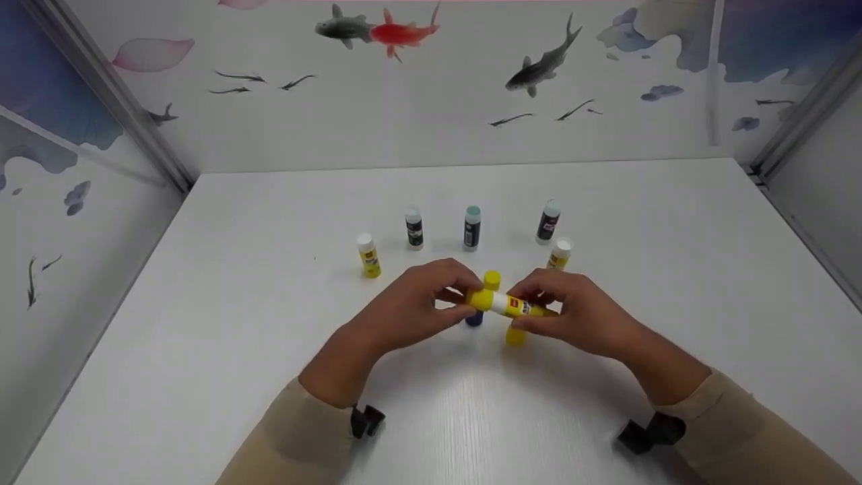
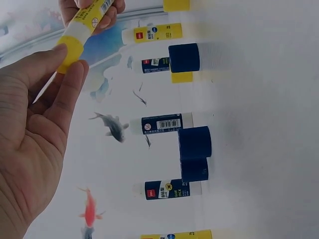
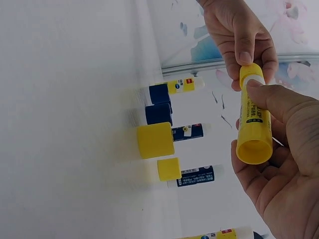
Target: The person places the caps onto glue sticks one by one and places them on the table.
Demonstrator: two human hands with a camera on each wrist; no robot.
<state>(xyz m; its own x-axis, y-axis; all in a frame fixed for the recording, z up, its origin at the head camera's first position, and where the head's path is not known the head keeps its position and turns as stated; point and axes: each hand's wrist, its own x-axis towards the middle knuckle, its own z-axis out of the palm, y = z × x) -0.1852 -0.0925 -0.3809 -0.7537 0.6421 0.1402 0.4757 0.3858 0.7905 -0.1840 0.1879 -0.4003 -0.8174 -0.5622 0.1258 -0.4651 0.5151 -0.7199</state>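
A yellow glue stick (image 1: 522,308) is held slightly tilted above the table, a white band showing beside its yellow cap (image 1: 479,299). My left hand (image 1: 414,306) pinches that cap between thumb and fingers. The stick's labelled body is gripped by my right hand (image 1: 582,313), thumb on the near side. In the right wrist view the body's hollow base (image 3: 254,151) faces the camera. Under the hands stand loose caps: a yellow cap (image 1: 515,335), another yellow cap (image 1: 492,279) and a dark blue cap (image 1: 474,318). The left wrist view shows two blue caps (image 2: 195,143) side by side.
Behind the hands stand three dark blue glue sticks (image 1: 414,230) with pale tops. A yellow glue stick (image 1: 369,257) is at left, another yellow glue stick (image 1: 560,253) at right, partly covered by the right hand. Fish-patterned panels (image 1: 431,114) border the white table (image 1: 202,303).
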